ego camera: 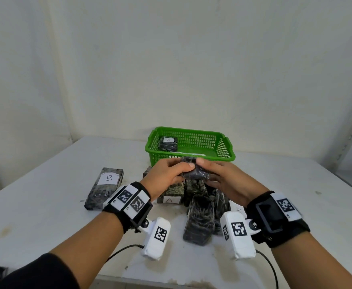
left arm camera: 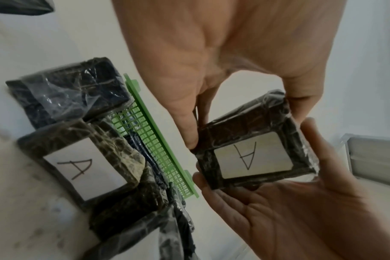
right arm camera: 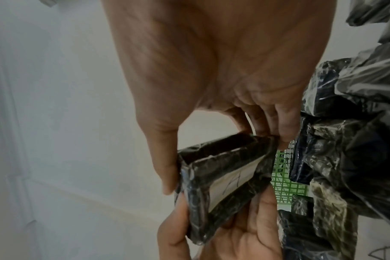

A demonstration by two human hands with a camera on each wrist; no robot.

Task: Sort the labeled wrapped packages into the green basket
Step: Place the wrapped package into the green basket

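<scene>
Above the white counter (ego camera: 45,215), just in front of the green basket (ego camera: 191,142), both hands hold one small black wrapped package (ego camera: 195,171) between them. That held package (left arm camera: 254,149) carries a white label marked A on its underside, seen in the left wrist view. The left hand (ego camera: 166,174) grips it with thumb on top and fingers (left arm camera: 185,126) curled against its edge. The right hand (ego camera: 223,178) clamps the other side, thumb (right arm camera: 165,158) on one edge and fingers wrapped round the far edge.

Inside the basket, near its left wall, lies a small package labelled B (ego camera: 168,143). On the counter to the left of the hands lies a long package labelled B (ego camera: 104,188), well apart from the basket. Under and in front of the hands sits a heap of dark wrapped packages (ego camera: 200,222), touching and overlapping. One package in the heap shows an A label (ego camera: 170,199); another white label (ego camera: 238,208) peeks out by the right wrist. Each wrist wears a black strap with white coded markers and a white camera unit.
</scene>
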